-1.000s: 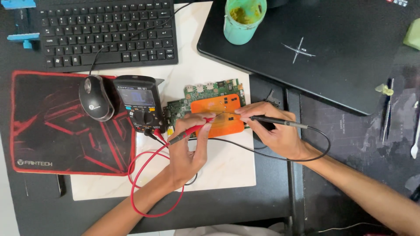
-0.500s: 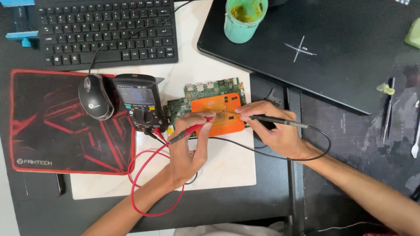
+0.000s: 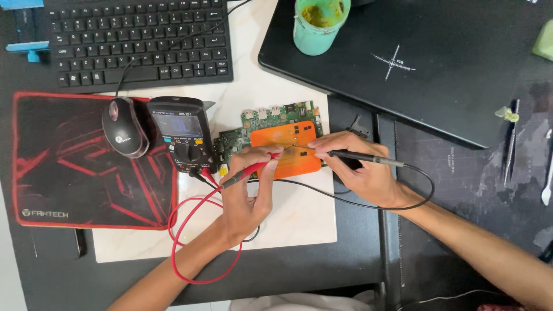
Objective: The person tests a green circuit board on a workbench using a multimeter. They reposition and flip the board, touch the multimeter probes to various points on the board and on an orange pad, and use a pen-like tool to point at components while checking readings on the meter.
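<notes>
Currently I see the left hand with its fingers pinched around the red probe, tip angled up toward the orange panel that covers the middle of the green circuit board. The right hand grips the black probe pen-fashion, fingers closed narrow on the shaft, tip meeting the same orange panel from the right. The two tips sit near each other on the panel; I cannot tell whether they touch the same point.

Edges and room: the board lies on a white slab on the dark tabletop, its left end touching the black multimeter. The slab's front half is open apart from the looping red lead and the black lead, which curls round the right wrist. The closed black laptop lies well apart from the right hand, beyond the board. On the left, the mouse rests on the red-and-black mouse pad, just beside the meter; the keyboard sits behind.

Containers: a green cup stands on the laptop's corner, holding yellowish-brown residue.
</notes>
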